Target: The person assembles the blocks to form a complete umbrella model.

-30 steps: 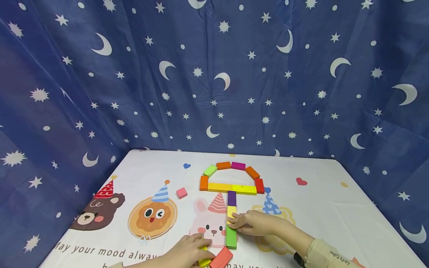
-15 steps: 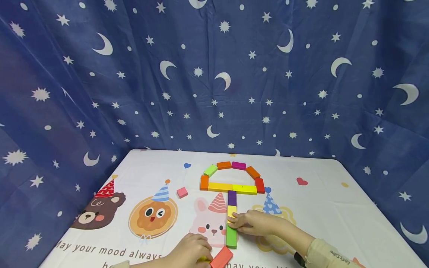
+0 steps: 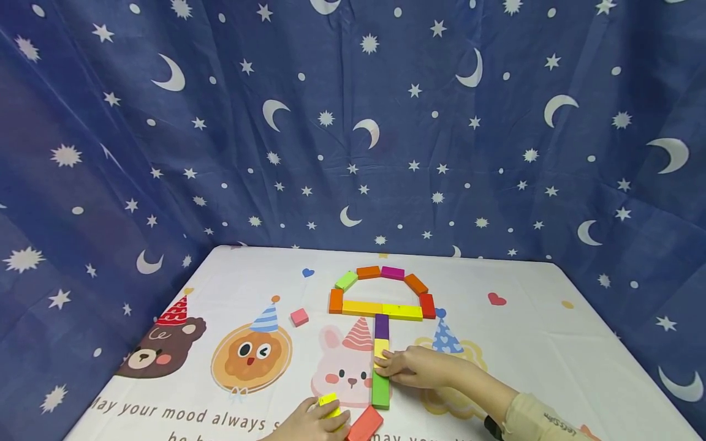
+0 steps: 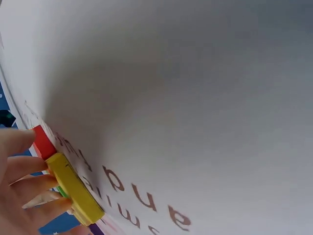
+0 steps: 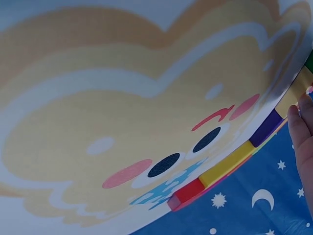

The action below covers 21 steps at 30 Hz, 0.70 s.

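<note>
In the head view my left hand (image 3: 312, 422) grips a yellow block (image 3: 329, 401) near the table's front edge, its fingers bent over it. The left wrist view shows fingertips against that yellow block (image 4: 76, 188), with a red block (image 4: 44, 142) beside it. My right hand (image 3: 421, 367) rests fingertips on a yellow block (image 3: 381, 348) in a vertical row, between a purple block (image 3: 382, 326) and a green block (image 3: 380, 392). Just below the row a red block (image 3: 365, 424) lies slanted, close to my left fingers.
Above the row, two yellow blocks (image 3: 362, 308) lie end to end under an arch of several coloured blocks (image 3: 368, 272). A small pink block (image 3: 299, 317) sits apart to the left. The white printed tablecloth (image 3: 529, 349) meets a blue star-patterned curtain (image 3: 353, 122) behind.
My left hand has shifted the loose yellow block, which now shows farther from me, left of the slanted red block. The right hand and the arranged blocks stay put.
</note>
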Motion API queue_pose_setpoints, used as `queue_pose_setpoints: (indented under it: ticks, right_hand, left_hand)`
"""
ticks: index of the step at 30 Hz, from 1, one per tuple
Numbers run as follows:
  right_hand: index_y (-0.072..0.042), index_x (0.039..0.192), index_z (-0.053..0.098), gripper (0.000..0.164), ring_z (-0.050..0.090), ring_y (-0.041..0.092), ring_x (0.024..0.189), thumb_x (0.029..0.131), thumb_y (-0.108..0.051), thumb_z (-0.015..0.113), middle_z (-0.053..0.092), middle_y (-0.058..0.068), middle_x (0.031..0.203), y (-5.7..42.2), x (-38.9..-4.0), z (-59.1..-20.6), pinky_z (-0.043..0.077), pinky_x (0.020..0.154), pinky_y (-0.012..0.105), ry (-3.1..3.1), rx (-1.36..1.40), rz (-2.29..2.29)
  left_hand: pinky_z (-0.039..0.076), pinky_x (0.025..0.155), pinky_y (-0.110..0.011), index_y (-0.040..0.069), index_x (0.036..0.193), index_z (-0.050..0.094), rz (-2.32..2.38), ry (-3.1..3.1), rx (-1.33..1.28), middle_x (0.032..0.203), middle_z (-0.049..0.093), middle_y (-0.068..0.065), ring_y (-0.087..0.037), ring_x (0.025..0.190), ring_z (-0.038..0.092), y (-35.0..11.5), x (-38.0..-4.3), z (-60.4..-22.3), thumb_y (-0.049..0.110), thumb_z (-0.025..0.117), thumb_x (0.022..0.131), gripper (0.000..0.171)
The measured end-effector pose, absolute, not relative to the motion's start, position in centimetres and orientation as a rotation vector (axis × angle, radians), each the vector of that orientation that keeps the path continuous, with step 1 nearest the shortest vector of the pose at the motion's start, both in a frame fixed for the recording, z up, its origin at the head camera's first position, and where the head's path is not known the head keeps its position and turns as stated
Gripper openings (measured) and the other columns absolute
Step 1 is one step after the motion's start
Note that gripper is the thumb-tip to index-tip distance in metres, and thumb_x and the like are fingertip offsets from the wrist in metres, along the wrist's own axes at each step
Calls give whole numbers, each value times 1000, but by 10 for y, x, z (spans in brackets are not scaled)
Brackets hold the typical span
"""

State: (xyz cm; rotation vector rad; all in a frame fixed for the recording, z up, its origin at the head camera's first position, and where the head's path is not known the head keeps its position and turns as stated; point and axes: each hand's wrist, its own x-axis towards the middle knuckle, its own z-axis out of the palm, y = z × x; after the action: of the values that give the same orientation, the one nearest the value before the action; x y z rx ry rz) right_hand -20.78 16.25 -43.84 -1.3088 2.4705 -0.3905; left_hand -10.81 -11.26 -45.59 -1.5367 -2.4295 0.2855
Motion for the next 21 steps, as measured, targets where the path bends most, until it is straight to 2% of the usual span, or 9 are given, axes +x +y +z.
queue_pose_setpoints:
  ticks: [6,13,18,21]
  right_hand:
    - [-19,125,62,33,46,21,131,93,-15,56,52,-5,136,162,-207,-437,42,105,36,2475,-1288,-386]
    - [-20,127,61,34,47,21,130,94,-15,56,51,-5,137,161,-207,-435,42,105,36,2478,-1262,-393]
    - [-19,126,61,33,46,22,131,93,-14,56,51,-4,137,162,-207,-435,42,105,36,2467,-1265,-404]
    - [-17,125,62,32,45,22,131,93,-14,57,52,-3,136,162,-207,-435,41,105,36,2459,-1285,-404]
  left_hand:
    - [53,80,-32,22,131,56,222,-2601,-1621,135,54,8,-15,122,54,-119,-105,-461,50,41,96,48]
    - [52,74,-25,19,132,55,283,-2505,-1671,135,56,5,-16,120,57,-122,-108,-460,48,43,96,48]
    - [53,75,-28,14,136,51,217,-2557,-1761,139,52,0,-21,124,54,-124,-111,-457,46,41,97,51]
    - [52,74,-25,16,135,52,270,-2519,-1764,138,53,2,-18,123,55,-124,-112,-454,46,42,97,50]
